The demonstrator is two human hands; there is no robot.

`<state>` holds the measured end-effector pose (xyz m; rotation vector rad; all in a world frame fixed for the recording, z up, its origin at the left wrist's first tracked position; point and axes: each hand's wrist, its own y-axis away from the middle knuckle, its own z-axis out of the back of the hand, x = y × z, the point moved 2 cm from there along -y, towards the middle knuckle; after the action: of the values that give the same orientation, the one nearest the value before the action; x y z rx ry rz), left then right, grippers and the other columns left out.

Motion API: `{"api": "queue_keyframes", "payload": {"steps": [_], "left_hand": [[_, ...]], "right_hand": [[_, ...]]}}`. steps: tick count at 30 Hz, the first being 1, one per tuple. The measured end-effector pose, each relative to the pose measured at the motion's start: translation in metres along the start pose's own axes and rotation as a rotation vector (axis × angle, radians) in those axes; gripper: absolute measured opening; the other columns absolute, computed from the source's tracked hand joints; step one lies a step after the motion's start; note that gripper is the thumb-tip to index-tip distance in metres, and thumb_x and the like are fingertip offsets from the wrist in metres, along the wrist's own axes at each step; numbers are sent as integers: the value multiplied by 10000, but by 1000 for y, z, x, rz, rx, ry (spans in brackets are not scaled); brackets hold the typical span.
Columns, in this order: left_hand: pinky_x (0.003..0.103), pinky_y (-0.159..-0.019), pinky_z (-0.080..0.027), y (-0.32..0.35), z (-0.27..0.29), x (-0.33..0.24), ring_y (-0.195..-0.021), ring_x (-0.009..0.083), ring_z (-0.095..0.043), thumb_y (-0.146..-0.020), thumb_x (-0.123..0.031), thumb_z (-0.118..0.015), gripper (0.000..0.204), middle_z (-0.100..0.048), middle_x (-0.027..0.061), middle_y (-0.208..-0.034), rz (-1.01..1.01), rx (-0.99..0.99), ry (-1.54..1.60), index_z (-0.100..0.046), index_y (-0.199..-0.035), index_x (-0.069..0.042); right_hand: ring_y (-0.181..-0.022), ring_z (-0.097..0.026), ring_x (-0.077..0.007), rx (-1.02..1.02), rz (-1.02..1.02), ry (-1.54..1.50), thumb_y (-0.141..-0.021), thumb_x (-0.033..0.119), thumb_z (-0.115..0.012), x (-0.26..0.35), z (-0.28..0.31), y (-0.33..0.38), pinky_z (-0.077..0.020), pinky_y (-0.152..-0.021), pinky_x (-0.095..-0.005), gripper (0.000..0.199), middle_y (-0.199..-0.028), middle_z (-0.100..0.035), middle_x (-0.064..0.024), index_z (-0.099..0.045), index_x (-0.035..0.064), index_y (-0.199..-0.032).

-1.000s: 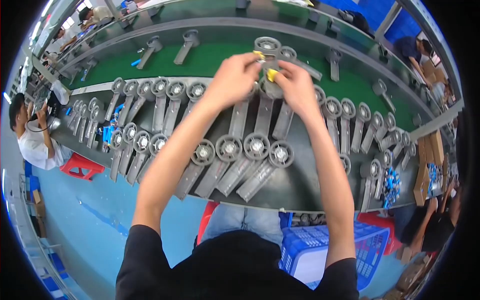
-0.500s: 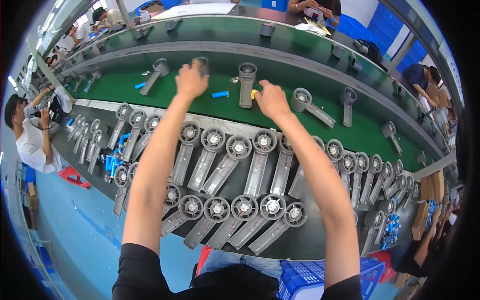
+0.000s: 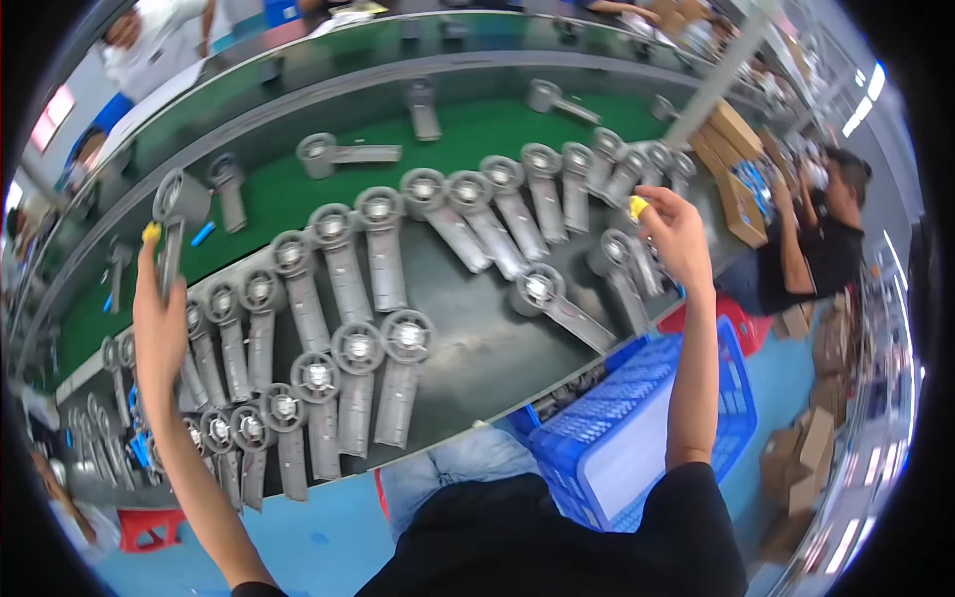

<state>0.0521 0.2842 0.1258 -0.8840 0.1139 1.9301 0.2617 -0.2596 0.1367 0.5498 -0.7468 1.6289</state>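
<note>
Blue crate (image 3: 647,418) nearest, at lap, right of desk (image 3: 477,338) edge. Grey castings (image 3: 368,368) on desk lie in fanned rows, round heads up, handles toward person, probably for easy pick-up. Left hand (image 3: 159,318) raised over desk's left end, closed round handle of one casting (image 3: 177,214), head upward; yellow fingertip cover (image 3: 150,233) likely for grip. Right hand (image 3: 676,239) over desk's right end, fingers curled, yellow tip; whether holding anything, cannot tell. Green belt (image 3: 477,129) beyond desk carries single castings.
</note>
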Motion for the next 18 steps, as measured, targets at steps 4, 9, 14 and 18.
{"api": "queue_keyframes", "payload": {"steps": [4,9,14,18], "left_hand": [[415,-1079,-384,114,-19,-97,-1277,313,-514,-916,-17,-561,593,-502,209,-1415,-83,163,66,-375,-1478,-4],[431,-1047,-399,201,-90,-178,-1227,386,-527,-909,-55,-599,554,-524,247,-1320,-200,409,165,-406,-1423,22],[507,-837,-461,232,-163,-186,-994,476,-559,-920,-47,-572,565,-484,261,-1144,-93,381,202,-330,-1426,23],[536,-728,-486,235,-184,-183,-884,507,-573,-922,-54,-580,588,-451,264,-1111,-72,300,212,-294,-1433,4]], "right_hand": [[-700,-628,-124,-132,-97,271,-886,130,-572,-98,73,19,-505,-691,-285,323,-883,-702,-104,-667,-27,-1153],[-736,-635,-191,-11,151,304,-837,80,-607,-141,58,23,-510,-698,-339,315,-935,-674,-132,-688,10,-1133],[-866,-627,-325,-7,340,476,-794,73,-650,-126,32,20,-499,-814,-426,329,-939,-611,-145,-696,43,-1119],[-929,-623,-331,2,159,314,-837,102,-633,-115,32,8,-497,-829,-428,240,-964,-620,-149,-716,31,-1051]]}}
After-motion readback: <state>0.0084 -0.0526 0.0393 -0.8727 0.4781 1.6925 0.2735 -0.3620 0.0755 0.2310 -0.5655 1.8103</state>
